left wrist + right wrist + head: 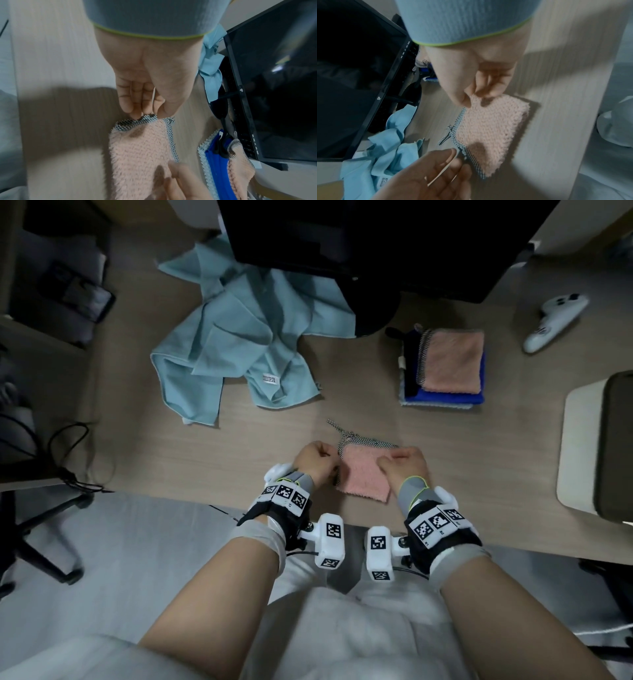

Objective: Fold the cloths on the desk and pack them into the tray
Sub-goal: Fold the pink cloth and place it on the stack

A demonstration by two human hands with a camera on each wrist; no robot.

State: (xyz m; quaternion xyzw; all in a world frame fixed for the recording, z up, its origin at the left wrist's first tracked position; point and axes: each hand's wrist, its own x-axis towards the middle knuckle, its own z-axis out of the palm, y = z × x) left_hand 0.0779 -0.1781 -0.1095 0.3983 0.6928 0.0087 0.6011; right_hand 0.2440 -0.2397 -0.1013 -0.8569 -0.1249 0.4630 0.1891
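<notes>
A small pink fluffy cloth (364, 477) with black-and-white checked trim lies folded on the desk near its front edge. My left hand (333, 465) pinches the checked trim at the cloth's left corner (147, 117). My right hand (386, 464) pinches the pink cloth's right corner between thumb and fingers (471, 100). The cloth (491, 129) lies mostly flat, and a checked hanging loop (337, 428) sticks out behind it. A heap of light blue cloths (239, 337) lies unfolded at the back left. A stack of folded cloths (448, 361), pink on top of blue, sits at the back right.
A black monitor (359, 251) and its stand fill the back middle. A white controller (555, 320) lies at the far right. A white-rimmed dark object (596, 446) sits at the right edge. Cables (68, 453) and an office chair base are on the left.
</notes>
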